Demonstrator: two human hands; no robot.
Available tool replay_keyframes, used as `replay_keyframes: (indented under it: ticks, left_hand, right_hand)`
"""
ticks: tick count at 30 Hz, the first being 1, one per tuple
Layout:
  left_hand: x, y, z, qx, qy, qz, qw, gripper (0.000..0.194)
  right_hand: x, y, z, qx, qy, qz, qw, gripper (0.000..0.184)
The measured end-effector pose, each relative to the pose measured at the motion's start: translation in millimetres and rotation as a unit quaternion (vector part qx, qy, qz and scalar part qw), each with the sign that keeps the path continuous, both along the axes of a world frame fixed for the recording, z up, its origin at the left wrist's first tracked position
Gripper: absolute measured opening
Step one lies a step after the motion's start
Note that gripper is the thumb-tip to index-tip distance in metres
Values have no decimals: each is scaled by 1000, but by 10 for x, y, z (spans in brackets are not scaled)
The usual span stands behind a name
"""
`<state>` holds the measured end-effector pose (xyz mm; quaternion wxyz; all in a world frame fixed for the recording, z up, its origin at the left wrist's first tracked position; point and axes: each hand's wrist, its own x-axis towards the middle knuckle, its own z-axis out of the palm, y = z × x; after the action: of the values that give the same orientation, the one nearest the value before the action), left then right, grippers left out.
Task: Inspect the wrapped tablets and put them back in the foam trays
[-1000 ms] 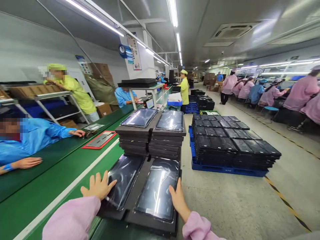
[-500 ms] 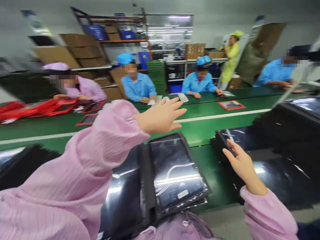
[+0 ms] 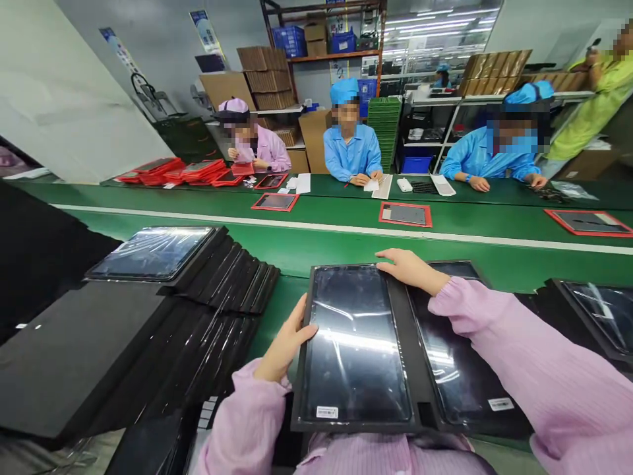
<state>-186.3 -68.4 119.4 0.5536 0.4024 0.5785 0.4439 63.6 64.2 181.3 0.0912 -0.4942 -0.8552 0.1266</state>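
In front of me is a black tray (image 3: 424,376) with two glossy dark screen panels side by side, each bearing a small white label. My left hand (image 3: 285,343) grips the tray's left edge beside the left screen panel (image 3: 353,343), thumb on top and fingers along the side. My right hand (image 3: 414,269) is at the far edge, near the left panel's upper right corner, its thumb and a finger closed about that edge. The right screen panel (image 3: 448,349) lies partly under my right sleeve.
A tall stack of black trays (image 3: 212,297) stands at left, one screen panel (image 3: 155,253) on top. At right lies another panel (image 3: 601,313). Red-framed pieces (image 3: 405,214) rest on the green bench (image 3: 297,227). Co-workers sit across it, near red frames (image 3: 198,170).
The view has swung left, bringing the left-hand stack into sight. Both hands, raised and spread apart before, have come down to the edges of the tray.
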Motion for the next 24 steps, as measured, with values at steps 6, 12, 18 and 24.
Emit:
replay_keyframes:
  ticks: [6, 12, 18, 24]
  left_hand:
    - [124, -161, -113, 19, -79, 14, 997, 94]
    - [38, -249, -207, 51, 74, -3, 996, 80]
    - [-128, -380, -224, 136, 113, -90, 980, 35]
    - [-234, -229, -234, 136, 93, -83, 983, 35]
  right_hand:
    - [-159, 75, -27, 44, -22, 29, 998, 21]
    - [-277, -959, 88, 62, 31, 250, 966, 30]
    - [34, -1446, 215, -72, 296, 358, 883, 41]
    - [270, -1330, 163, 60, 84, 395, 913, 34]
